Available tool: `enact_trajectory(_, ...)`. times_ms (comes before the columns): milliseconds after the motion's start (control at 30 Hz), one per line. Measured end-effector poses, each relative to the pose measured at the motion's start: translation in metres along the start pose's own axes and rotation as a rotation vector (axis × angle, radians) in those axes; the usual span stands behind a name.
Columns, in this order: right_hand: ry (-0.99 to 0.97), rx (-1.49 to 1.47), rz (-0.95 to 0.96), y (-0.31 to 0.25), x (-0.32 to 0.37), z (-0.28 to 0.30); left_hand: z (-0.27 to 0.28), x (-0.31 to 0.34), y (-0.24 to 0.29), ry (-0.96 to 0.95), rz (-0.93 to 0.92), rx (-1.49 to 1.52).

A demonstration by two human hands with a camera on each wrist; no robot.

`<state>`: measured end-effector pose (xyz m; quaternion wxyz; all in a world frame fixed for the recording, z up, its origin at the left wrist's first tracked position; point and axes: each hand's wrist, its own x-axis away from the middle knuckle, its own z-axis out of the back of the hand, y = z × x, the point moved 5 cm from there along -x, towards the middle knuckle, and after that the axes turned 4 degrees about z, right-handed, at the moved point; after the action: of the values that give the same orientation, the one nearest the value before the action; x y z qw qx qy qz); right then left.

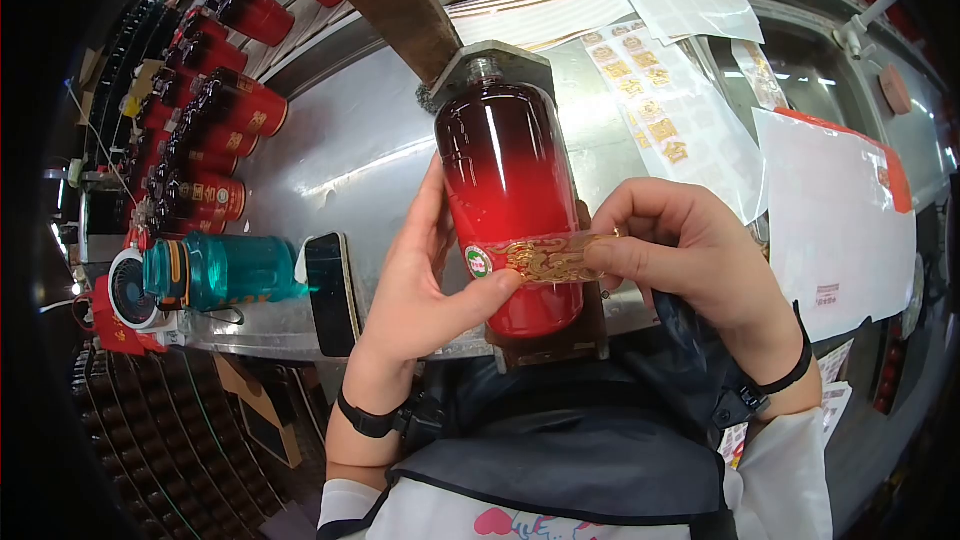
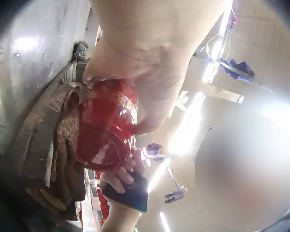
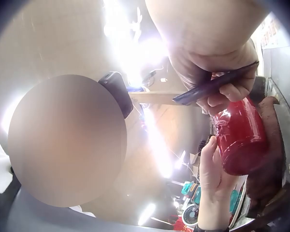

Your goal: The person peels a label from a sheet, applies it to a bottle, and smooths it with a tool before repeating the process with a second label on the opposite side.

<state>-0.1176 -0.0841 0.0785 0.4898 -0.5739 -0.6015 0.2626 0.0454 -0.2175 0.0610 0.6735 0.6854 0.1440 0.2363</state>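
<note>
A red bottle (image 1: 505,165), dark toward its neck, lies on its side with the neck pointing away from me. My left hand (image 1: 425,290) grips it from the left, its thumb pressing the near end of a gold patterned label (image 1: 550,260). The label stretches across the lower body of the bottle, beside a round green-and-white sticker (image 1: 479,261). At the label's other end, my right hand (image 1: 700,245) pinches it between thumb and finger. Tucked in that hand's curled fingers is a dark flat piece (image 3: 217,84), seen in both wrist views.
A cradle with a brown cloth (image 2: 67,140) bears the bottle. Label sheets (image 1: 650,90) and a white sheet (image 1: 835,225) lie to the right. A phone (image 1: 332,295), teal water bottle (image 1: 240,272) and small fan (image 1: 130,288) are at left, below several red bottles (image 1: 215,198).
</note>
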Motion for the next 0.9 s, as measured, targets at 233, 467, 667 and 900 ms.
enact_trajectory(233,0.032,0.074,-0.018,0.008,-0.003,0.006,-0.002,-0.002,0.001,-0.016,0.033,0.019)
enact_trajectory(467,0.055,0.099,-0.001,0.010,-0.004,0.008,0.000,-0.001,0.002,-0.039,0.016,0.032)
enact_trajectory(667,0.059,0.093,0.039,-0.003,0.005,-0.001,-0.003,-0.001,0.001,0.009,0.054,0.111)
enact_trajectory(900,0.067,0.249,0.096,-0.018,0.016,-0.014,-0.003,-0.001,0.000,-0.010,0.011,0.044)
